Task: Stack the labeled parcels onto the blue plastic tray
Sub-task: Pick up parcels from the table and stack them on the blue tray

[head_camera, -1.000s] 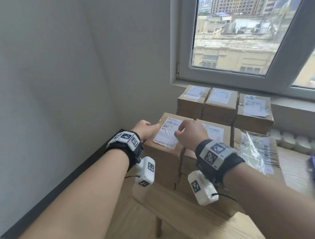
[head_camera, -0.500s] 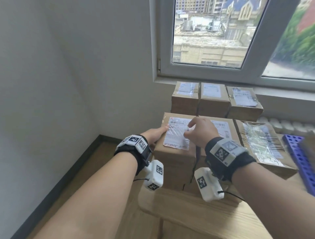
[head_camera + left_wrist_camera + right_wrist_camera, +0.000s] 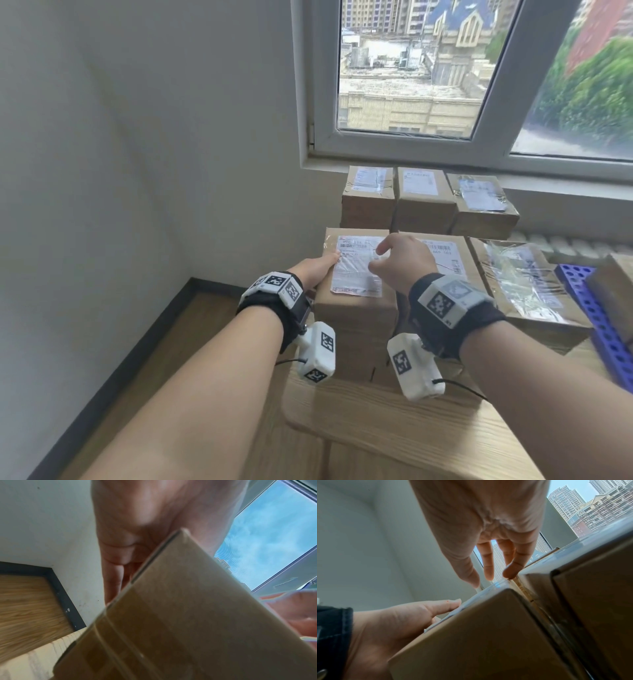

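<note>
Both hands remain at the front-left labeled parcel (image 3: 356, 291) on the desk (image 3: 394, 421), left hand (image 3: 313, 270) flat against its left side, thumb on top, right hand (image 3: 404, 263) now lifted with fingers (image 3: 511, 569) loosely spread over its label, blue plastic tray (image 3: 596, 318) at right

A light wooden table (image 3: 394, 428) bears stacked cardboard parcels (image 3: 356, 329) with shipping labels, and a blue perforated plastic tray (image 3: 597, 308) at its right
</note>
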{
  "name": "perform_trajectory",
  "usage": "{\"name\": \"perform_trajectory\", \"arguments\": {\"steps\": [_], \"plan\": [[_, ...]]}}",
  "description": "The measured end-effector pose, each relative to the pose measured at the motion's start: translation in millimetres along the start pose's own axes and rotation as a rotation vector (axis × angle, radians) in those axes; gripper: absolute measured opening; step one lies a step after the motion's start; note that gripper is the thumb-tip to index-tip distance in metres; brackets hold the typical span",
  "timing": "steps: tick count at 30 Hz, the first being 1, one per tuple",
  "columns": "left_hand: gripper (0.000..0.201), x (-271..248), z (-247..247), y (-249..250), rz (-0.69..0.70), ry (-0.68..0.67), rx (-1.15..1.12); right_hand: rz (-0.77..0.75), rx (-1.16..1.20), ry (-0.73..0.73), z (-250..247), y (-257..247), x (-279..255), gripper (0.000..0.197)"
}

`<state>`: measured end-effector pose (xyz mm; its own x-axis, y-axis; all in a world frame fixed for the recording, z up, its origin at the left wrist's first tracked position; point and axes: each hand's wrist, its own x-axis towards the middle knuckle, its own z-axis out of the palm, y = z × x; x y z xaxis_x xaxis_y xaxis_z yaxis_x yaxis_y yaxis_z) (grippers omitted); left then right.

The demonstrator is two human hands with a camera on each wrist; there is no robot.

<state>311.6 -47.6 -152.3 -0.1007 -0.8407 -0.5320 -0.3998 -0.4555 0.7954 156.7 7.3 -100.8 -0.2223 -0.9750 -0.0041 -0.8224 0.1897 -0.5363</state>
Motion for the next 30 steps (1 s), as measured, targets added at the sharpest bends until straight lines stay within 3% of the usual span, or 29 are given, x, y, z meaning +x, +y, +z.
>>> {"name": "perform_trajectory", "arguments": {"steps": [3, 6, 8, 13, 21, 23, 26, 30], "plan": [[0.053, 1, -3, -1, -0.007, -0.027, -0.014, -0.007, 0.029, 0.008, 1, -4, -1, 0.031], [0.088, 11, -8, -6, -0.001, -0.014, 0.005, -0.012, 0.068, 0.019, 4, -8, 0, 0.036], [0.099, 21, -14, -8, 0.006, 0.017, 0.020, -0.013, 0.086, 0.026, 6, -11, 2, 0.043], [0.057, -1, -34, 7, 0.053, 0.047, -0.008, -0.016, 0.164, 0.036, 2, -18, 5, 0.054], [0.041, -26, -56, 37, 0.265, 0.141, -0.144, -0.007, 0.495, 0.064, -26, -30, 7, 0.022], [0.042, -24, -59, 42, 0.353, 0.210, -0.195, -0.012, 0.598, 0.063, -35, -30, 5, 0.030], [0.051, -29, -56, 53, 0.428, 0.207, -0.289, -0.040, 0.756, 0.060, -47, -26, 1, 0.049], [0.041, -40, -40, 76, 0.557, 0.184, -0.292, -0.060, 0.864, 0.110, -59, -10, -7, 0.063]]}}
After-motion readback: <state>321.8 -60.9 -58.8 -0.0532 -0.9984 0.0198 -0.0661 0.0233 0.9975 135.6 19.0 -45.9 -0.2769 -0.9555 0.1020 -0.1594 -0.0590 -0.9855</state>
